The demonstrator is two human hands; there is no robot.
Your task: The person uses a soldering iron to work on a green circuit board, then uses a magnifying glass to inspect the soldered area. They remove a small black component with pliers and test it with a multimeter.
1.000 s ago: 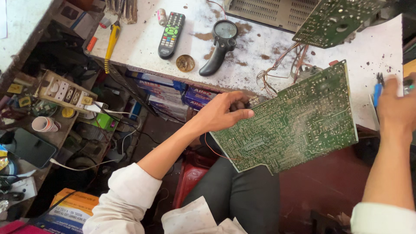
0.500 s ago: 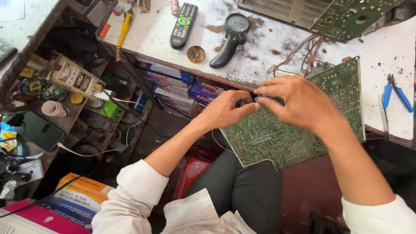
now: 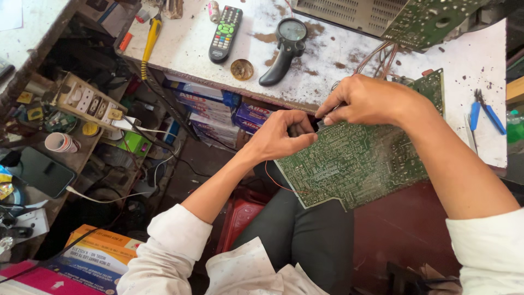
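Green circuit board sat tilted over the person's lap, solder side up, its far edge leaning on the white workbench; long axis ran lower-left to upper-right. Left hand gripped the board's upper-left corner, fingers curled round the edge. Right hand pinched sthg small & dark at that same corner — couldn't tell what. Thin red wire looped off the board's left edge.

Under the bench, blue & purple flat boxes w/ red lettering stacked on a shelf. Orange-and-blue carton lay bottom left, pink box beside it.

On the bench: black remote, black-handled magnifier, round brass tin, yellow-handled screwdriver, blue-handled pliers far right. 2nd green board up top. Wires crowded the bench just behind the hands.
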